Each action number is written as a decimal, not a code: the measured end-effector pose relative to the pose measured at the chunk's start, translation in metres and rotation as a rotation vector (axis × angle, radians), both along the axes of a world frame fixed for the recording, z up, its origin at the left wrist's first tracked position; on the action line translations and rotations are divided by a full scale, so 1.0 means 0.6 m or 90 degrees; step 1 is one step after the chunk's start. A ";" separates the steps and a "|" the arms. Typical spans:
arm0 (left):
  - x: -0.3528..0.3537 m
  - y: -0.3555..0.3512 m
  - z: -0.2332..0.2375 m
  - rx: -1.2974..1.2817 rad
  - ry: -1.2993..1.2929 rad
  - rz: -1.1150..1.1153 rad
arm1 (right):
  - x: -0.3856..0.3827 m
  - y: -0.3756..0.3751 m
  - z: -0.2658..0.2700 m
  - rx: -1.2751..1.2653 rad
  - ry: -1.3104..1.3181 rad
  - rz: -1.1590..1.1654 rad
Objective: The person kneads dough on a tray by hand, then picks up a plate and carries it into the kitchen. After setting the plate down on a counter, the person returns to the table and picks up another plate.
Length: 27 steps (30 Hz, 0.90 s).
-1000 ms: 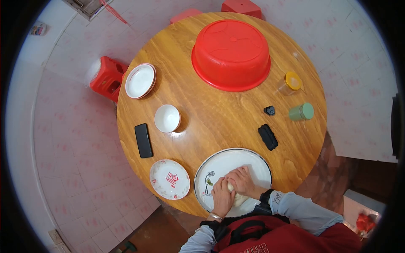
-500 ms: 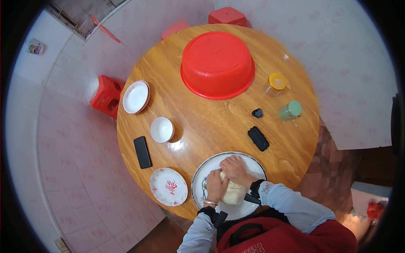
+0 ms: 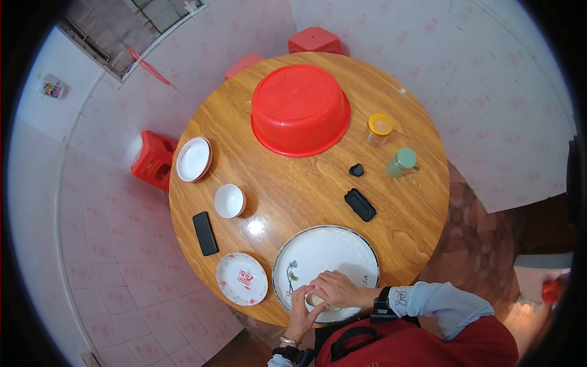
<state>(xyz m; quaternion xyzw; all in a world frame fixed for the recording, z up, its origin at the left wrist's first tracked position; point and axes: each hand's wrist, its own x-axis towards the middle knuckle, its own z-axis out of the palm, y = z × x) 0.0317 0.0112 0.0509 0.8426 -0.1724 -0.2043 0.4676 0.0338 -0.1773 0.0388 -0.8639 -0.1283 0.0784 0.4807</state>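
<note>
A large round white tray [image 3: 318,251] with a dark rim and a painted flower lies at the near edge of the table. On its near part a lump of pale dough [image 3: 315,301] shows only in a small patch between my hands. My left hand [image 3: 299,313] curves round the dough's left side, thumb and fingers closed on it. From the right, my right hand [image 3: 337,289] is bent over the top of the dough, its fingers meeting those of my left. Most of the dough is covered by both hands.
Left of the tray are a patterned plate [image 3: 242,279], a black phone [image 3: 205,233], a white bowl [image 3: 229,201] and stacked dishes [image 3: 194,159]. A red basin [image 3: 299,110] sits upside down at the back. Rightward stand a yellow-lidded jar [image 3: 379,127], a green-capped bottle [image 3: 402,162] and black items [image 3: 359,205].
Both hands and the dough have shifted toward the near edge of the tray. The dough, widely visible before, is now mostly hidden under my hands. The camera view has shifted slightly.
</note>
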 end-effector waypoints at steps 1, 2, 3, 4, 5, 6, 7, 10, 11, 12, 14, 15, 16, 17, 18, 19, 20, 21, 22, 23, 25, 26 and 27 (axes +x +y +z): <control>-0.007 0.001 -0.003 -0.001 0.004 0.000 | -0.009 -0.003 -0.002 -0.035 -0.067 0.015; -0.015 0.001 -0.007 0.019 0.051 0.001 | -0.015 -0.005 -0.004 -0.071 -0.135 0.029; -0.021 0.003 -0.011 0.040 0.099 0.001 | -0.023 -0.005 -0.005 -0.070 -0.131 0.028; -0.028 0.003 -0.016 0.039 0.103 -0.002 | -0.029 -0.004 -0.006 -0.065 -0.180 0.020; -0.035 -0.001 -0.024 0.069 0.030 -0.021 | -0.030 -0.005 -0.010 -0.062 -0.229 0.013; -0.038 -0.008 -0.028 0.100 -0.041 -0.040 | -0.026 -0.005 -0.016 -0.063 -0.223 0.011; -0.040 -0.019 -0.029 0.116 -0.069 -0.017 | -0.024 -0.004 -0.027 -0.076 -0.264 0.002; -0.021 -0.034 -0.060 0.155 -0.083 0.015 | 0.002 -0.001 -0.059 -0.122 -0.293 -0.017; -0.012 -0.037 -0.072 0.156 -0.075 0.014 | 0.013 -0.002 -0.068 -0.158 -0.284 -0.025; 0.000 -0.042 -0.082 0.171 -0.102 0.024 | 0.024 -0.003 -0.077 -0.158 -0.278 -0.025; 0.025 -0.050 -0.096 0.186 -0.125 0.033 | 0.048 -0.001 -0.092 -0.156 -0.225 -0.066; 0.041 -0.055 -0.098 0.191 -0.096 0.036 | 0.060 -0.002 -0.098 -0.161 -0.236 -0.087; 0.054 -0.059 -0.099 0.197 -0.066 0.040 | 0.068 -0.002 -0.102 -0.161 -0.231 -0.086; 0.065 -0.061 -0.101 0.196 -0.063 0.039 | 0.077 -0.003 -0.106 -0.167 -0.222 -0.093; 0.075 -0.061 -0.101 0.220 -0.053 0.025 | 0.085 -0.004 -0.109 -0.173 -0.214 -0.099; 0.085 -0.063 -0.099 0.245 -0.044 0.011 | 0.094 -0.005 -0.112 -0.173 -0.213 -0.098; 0.095 -0.067 -0.095 0.246 -0.044 0.013 | 0.102 -0.005 -0.114 -0.190 -0.203 -0.108; 0.107 -0.074 -0.086 0.270 -0.005 0.019 | 0.108 -0.005 -0.115 -0.206 -0.195 -0.119; 0.116 -0.078 -0.079 0.294 0.031 0.026 | 0.113 -0.006 -0.115 -0.203 -0.198 -0.118; 0.123 -0.080 -0.077 0.296 0.026 0.029 | 0.118 -0.007 -0.114 -0.204 -0.190 -0.129; 0.129 -0.077 -0.084 0.308 0.033 0.020 | 0.123 -0.006 -0.119 -0.190 -0.172 -0.154; 0.129 -0.072 -0.093 0.312 0.028 0.026 | 0.123 -0.004 -0.124 -0.185 -0.178 -0.151; 0.130 -0.067 -0.102 0.273 0.017 0.032 | 0.124 -0.004 -0.124 -0.188 -0.159 -0.152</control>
